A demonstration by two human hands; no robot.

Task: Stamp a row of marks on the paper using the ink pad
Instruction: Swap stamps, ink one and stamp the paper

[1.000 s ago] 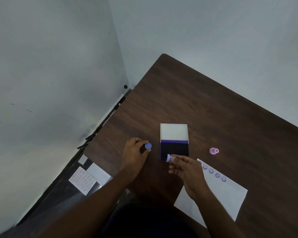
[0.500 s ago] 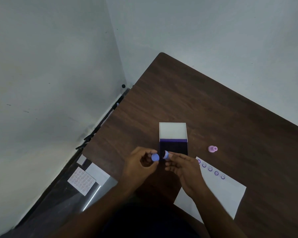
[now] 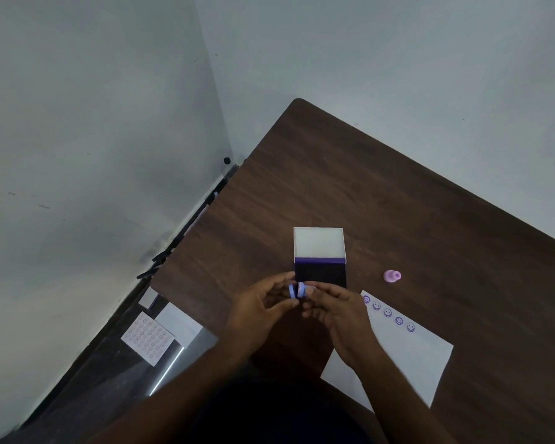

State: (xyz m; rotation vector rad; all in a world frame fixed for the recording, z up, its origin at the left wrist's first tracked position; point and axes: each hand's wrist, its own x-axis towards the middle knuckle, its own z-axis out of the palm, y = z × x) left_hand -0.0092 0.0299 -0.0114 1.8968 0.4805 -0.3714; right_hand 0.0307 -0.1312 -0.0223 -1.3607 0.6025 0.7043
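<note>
My left hand [image 3: 263, 307] pinches a small blue cap [image 3: 291, 290] and my right hand [image 3: 337, 312] holds a small blue stamp [image 3: 302, 290]. The two pieces meet end to end just in front of the open ink pad [image 3: 321, 273], whose white lid [image 3: 318, 242] is flipped back. To the right lies the white paper [image 3: 410, 360] with a slanted row of several purple smiley marks [image 3: 387, 313] along its upper edge. A pink stamp [image 3: 392, 276] lies on the brown table [image 3: 382, 193] beyond the paper.
The table's left edge runs next to a grey wall. Below it, on the dark floor at the left, lie a sheet of pink dots [image 3: 147, 338] and a white card [image 3: 178, 325]. A wall also rises behind the table's far edge.
My left hand carried the blue cap rightward from the table to the stamp in my right hand. The two pieces, apart a second ago, are now touching.
</note>
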